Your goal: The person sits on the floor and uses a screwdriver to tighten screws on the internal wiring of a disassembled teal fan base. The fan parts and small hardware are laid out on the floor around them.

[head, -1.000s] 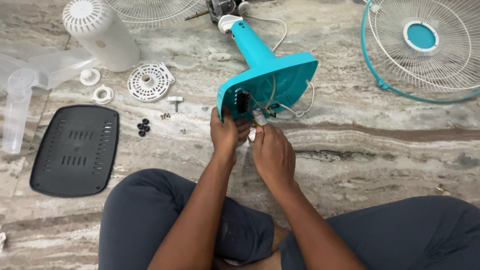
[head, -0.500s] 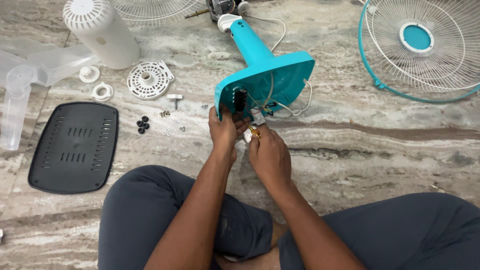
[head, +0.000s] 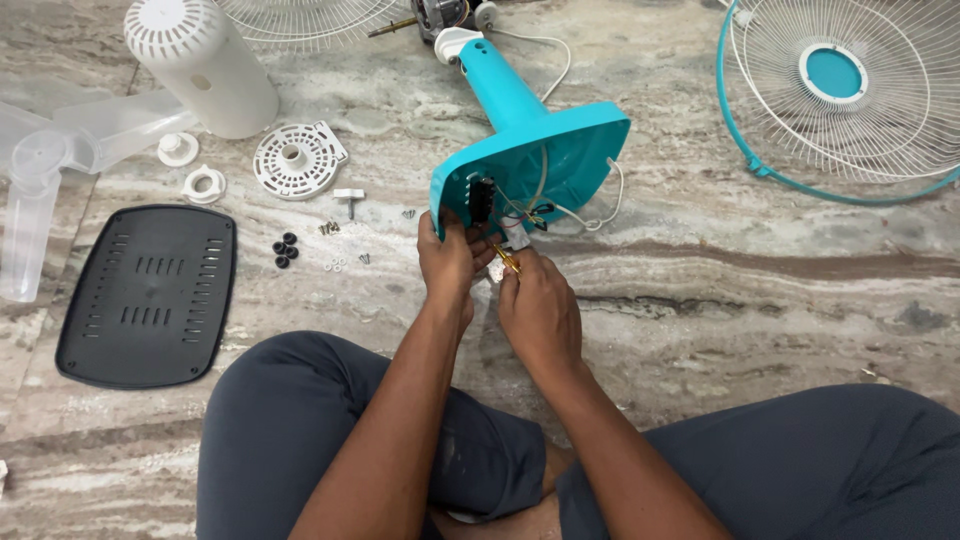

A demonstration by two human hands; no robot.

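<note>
We see the left hand (head: 452, 262) gripping the lower rim of the turquoise fan base (head: 540, 165), fingers curled around the edge just below a black switch block (head: 481, 198) set inside the open underside. Just beside it, the right hand (head: 538, 305) is pinched shut on a small yellow-tipped tool (head: 507, 259), whose tip points up toward the bundle of wires (head: 530, 212) hanging out of the base; the two hands almost touch each other. The base lies tilted on its side on the marble floor (head: 760, 290), its hollow underside turned toward us, and its turquoise stem runs up and away to a white joint and the motor (head: 445, 14) at the top edge of the view. A white cord (head: 600, 215) loops out of the base on the right. To the left of the hands we find a scatter of small screws (head: 340, 245) and a cluster of black rubber feet (head: 285, 249), then a white T-shaped knob (head: 348, 198) and a round white vented disc (head: 297, 160). Further left lies the black vented bottom plate (head: 148, 297), with two white rings (head: 190, 168) above it, a white motor housing (head: 200, 62) and clear fan blades (head: 50, 170). A wire grille with a turquoise rim (head: 838, 85) rests at the upper right, well apart from the hands. Our legs in dark grey trousers (head: 300, 430) fill the foreground.
</note>
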